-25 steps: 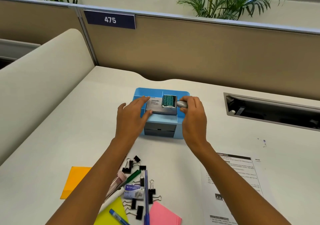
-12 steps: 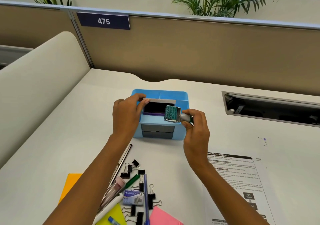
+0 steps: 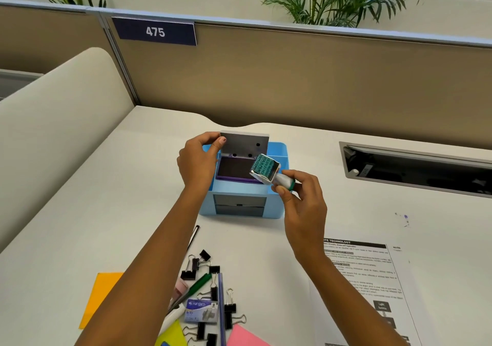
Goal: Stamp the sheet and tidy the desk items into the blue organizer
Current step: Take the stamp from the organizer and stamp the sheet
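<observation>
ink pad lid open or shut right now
Open: the left hand pinches the grey lid raised, baring the dark purple pad; the right hand holds the stamp by it.

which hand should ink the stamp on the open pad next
Right. The right hand grips the stamp by its handle, with the rubber face at the ink pad's right end. The left hand is busy pinching the lid open.

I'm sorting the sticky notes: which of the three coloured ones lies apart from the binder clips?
The orange note, alone on the left; the yellow note and the pink note lie right beside the clips.
</observation>
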Available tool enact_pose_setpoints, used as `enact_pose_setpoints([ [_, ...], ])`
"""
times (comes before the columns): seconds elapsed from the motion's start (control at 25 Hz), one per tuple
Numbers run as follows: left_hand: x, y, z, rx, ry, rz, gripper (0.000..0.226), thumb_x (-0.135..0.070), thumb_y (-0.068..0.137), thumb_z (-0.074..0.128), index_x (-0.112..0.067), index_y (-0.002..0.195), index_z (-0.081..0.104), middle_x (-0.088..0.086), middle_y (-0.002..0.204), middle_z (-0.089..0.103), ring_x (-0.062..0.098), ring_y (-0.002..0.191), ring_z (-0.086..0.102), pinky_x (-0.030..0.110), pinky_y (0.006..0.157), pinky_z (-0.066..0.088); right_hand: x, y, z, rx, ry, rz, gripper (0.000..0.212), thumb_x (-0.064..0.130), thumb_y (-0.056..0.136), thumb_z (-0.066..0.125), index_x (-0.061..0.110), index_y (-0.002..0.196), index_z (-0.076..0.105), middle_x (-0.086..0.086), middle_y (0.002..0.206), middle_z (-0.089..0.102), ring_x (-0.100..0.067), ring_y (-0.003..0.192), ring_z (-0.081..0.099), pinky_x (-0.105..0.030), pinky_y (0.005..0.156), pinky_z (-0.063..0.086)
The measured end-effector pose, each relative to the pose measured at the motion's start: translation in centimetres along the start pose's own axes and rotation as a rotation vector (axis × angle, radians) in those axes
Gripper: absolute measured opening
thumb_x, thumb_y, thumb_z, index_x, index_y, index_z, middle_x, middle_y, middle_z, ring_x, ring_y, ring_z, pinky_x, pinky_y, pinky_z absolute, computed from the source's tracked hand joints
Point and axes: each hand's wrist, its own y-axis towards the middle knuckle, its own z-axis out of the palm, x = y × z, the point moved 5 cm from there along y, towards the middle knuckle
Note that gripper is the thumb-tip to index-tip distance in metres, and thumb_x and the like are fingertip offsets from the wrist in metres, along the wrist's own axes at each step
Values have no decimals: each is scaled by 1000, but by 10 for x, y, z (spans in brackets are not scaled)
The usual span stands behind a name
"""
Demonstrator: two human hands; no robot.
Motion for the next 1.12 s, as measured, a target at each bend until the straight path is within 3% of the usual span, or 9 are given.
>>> enact_pose_setpoints([
  [0.2, 3, -2, 4, -6, 43, -8, 36, -41, 88, 59, -17, 113, 67, 3, 114, 68, 23, 103, 61, 49, 94, 48, 11, -2, -4, -78, 26, 2, 28, 22, 83, 65, 13, 108, 56, 4, 112, 57, -17, 105, 62, -6, 70, 50],
  [0.4, 6, -2, 5, 2, 33, 7, 36, -41, 88, 58, -17, 114, 66, 3, 114, 68, 22, 103, 61, 48, 94, 49, 40, 10, 0, -122, -108, -157, 37, 32, 78, 70, 5, 102, 62, -6, 97, 61, -16, 83, 63, -13, 71, 55],
  [0.64, 7, -2, 4, -8, 19, 12, 35, -38, 90, 57, -16, 116, 65, 4, 115, 68, 22, 104, 61, 48, 94, 48, 60, 38, 19, -63, -212, -145, 32, 33, 78, 74, 9, 93, 60, 5, 83, 57, -8, 70, 55, -2, 67, 46],
  [1.12, 6, -3, 4, -13, 21, 17, 32, -36, 89, 58, -16, 114, 67, 4, 113, 69, 21, 101, 62, 49, 93, 48, 61, 67, 50, 131, -424, -194, 37, 36, 77, 72, 5, 94, 64, -10, 87, 68, -16, 74, 59, -22, 70, 51],
])
